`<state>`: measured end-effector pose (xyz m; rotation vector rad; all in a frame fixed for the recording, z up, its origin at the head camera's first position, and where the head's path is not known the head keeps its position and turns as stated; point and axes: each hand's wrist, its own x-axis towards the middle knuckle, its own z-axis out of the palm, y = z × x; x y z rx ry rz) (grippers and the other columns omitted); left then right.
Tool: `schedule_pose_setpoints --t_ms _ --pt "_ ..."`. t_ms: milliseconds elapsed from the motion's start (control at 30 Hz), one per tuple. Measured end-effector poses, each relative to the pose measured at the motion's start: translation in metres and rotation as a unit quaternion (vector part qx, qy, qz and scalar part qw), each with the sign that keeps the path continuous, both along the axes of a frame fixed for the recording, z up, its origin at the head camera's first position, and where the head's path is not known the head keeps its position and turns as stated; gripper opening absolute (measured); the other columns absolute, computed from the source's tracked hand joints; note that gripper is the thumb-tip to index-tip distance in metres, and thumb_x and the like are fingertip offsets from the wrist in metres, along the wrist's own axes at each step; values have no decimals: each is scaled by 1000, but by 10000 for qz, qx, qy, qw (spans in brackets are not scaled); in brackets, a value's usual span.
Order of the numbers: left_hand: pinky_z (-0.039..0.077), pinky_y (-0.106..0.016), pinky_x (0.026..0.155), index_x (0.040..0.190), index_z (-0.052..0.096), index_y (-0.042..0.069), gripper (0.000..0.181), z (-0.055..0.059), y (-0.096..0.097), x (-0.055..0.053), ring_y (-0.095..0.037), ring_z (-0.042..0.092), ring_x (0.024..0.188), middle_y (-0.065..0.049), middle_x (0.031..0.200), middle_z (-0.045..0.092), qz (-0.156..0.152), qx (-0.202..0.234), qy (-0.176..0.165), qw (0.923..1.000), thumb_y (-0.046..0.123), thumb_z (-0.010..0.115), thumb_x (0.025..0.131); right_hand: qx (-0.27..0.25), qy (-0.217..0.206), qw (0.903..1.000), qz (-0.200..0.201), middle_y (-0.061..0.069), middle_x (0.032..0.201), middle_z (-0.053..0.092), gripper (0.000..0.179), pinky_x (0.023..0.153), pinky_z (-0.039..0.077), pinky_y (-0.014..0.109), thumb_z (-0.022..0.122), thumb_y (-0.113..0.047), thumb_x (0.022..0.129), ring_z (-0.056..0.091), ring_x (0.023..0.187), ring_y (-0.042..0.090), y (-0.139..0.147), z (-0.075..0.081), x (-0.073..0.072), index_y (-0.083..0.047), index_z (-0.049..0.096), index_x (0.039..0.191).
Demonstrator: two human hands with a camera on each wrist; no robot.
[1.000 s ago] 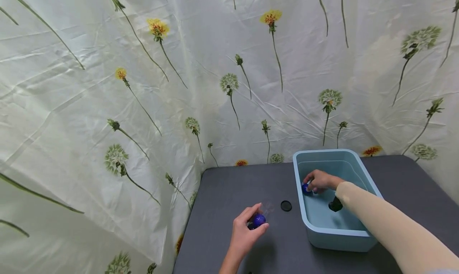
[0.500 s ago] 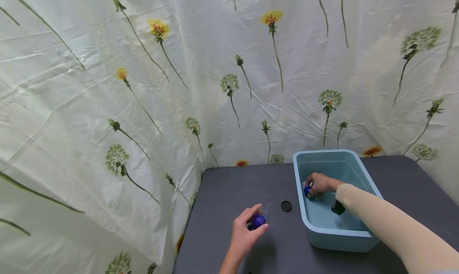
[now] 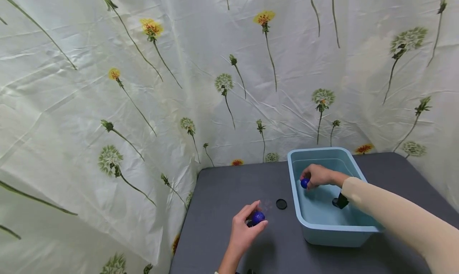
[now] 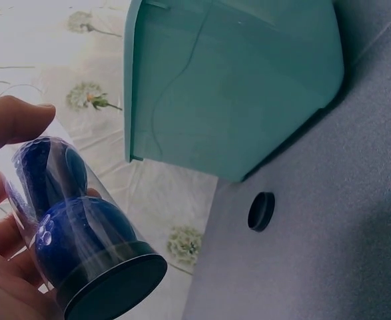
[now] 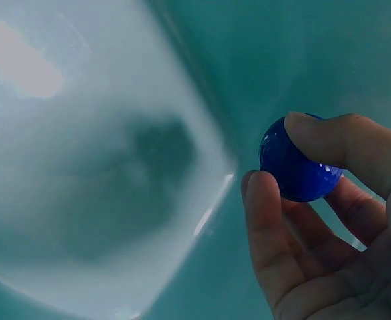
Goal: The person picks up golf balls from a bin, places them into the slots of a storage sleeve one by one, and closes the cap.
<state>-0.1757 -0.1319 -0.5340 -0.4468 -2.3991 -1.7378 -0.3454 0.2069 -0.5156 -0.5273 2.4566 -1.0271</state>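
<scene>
My left hand [image 3: 241, 231] grips a clear plastic tube [image 4: 118, 212] with dimpled blue golf balls stacked inside and a black cap [image 4: 118, 287] on one end. The tube is tilted in the left wrist view, thumb on one side and fingers on the other. Inside the light blue bin [image 3: 340, 228], my right hand [image 3: 318, 176] pinches a single blue golf ball [image 5: 298, 167] between thumb and fingertips. That ball is held above the bin's floor, close to its left wall. A round black lid [image 3: 281, 204] lies on the table between the tube and the bin.
The bin stands on the right half of the dark grey table [image 3: 229, 190]. A pale curtain [image 3: 201, 79] printed with dandelions hangs behind and to the left. A small black piece [image 3: 340, 201] sits under my right wrist, over the bin.
My right hand has lifted the golf ball up from near the bin's floor. The left hand keeps its hold on the tube. The head view has turned slightly right.
</scene>
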Motion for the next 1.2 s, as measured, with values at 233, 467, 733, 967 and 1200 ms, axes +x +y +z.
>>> schedule_pose_setpoints --t_ms 233,467,733,967,1200 --pt "54 -35 87 135 63 27 56 1 2 2 -15 64 100 3 114 67 44 3 -45 10000 24 84 83 -139 100 9998 -29 10 101 69 43 70 57 38 82 -2 77 64 90 24 3 19 11 5 67 117" --pt "53 -36 90 136 63 26 58 7 7 5 -18 64 99 2 114 66 164 42 -220 9996 16 84 83 -332 296 9989 -124 10 104 68 42 74 57 38 85 -7 77 62 92 25 5 36 24 -1 69 115" --pt "53 -36 89 135 64 18 55 24 12 15 -23 64 99 -5 113 66 137 139 -236 9995 11 82 84 -752 478 9959 -144 11 109 67 44 77 57 38 84 -10 80 61 95 27 5 53 45 -1 67 119" --pt "53 -36 89 135 63 26 58 6 8 6 -18 64 98 1 113 66 162 166 -143 9996 16 85 82 -1140 418 9925 -125 15 113 65 48 78 57 39 83 -13 83 63 97 30 5 63 60 1 64 125" --pt "53 -37 89 135 64 24 58 6 8 6 -19 64 99 0 113 66 176 171 -149 9996 14 85 82 -1572 597 9857 -126 16 117 64 45 76 57 37 80 -16 87 66 95 31 1 69 77 -3 64 127"
